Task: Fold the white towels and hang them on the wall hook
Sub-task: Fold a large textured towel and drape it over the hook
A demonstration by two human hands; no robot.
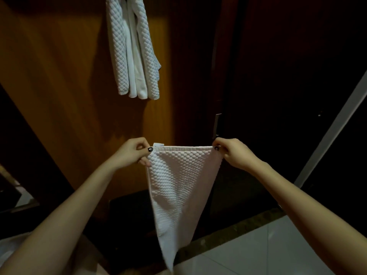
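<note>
Wall [59, 76]: a warm brown wood panel fills the left side, dim and shadowed.

Hung towels [133, 50]: white towels with a quilted bump texture hang in narrow folded strips high on the wall. Their tops run out of the picture, so the hook is not seen.

Left hand [133, 151]: raised in front of the person, it pinches the upper left corner of the towel between thumb and curled fingers. The thumbnail is dark.

Towel [178, 181]: white, with the same bumpy weave, held in the air between the two hands, below and to the right of the hung towels. Its top edge is pulled straight and level. A small tag [158, 144] stands up at the left corner. The cloth narrows to a point as it drops toward the person.

Handling: it looks soft, limp and light, and thick enough to hold a crease. It appears to droop wherever it is not held. The rough weave should not slip from the fingers. Nothing here is fragile.

Where to hold: the top corners, as now, seem best for keeping the edge taut when bringing the sides together.

Right hand [232, 153]: level with the left, it pinches the upper right corner in the same way.

Floor [278, 245]: pale tiles at the lower right, edged by a dark sill.
</note>
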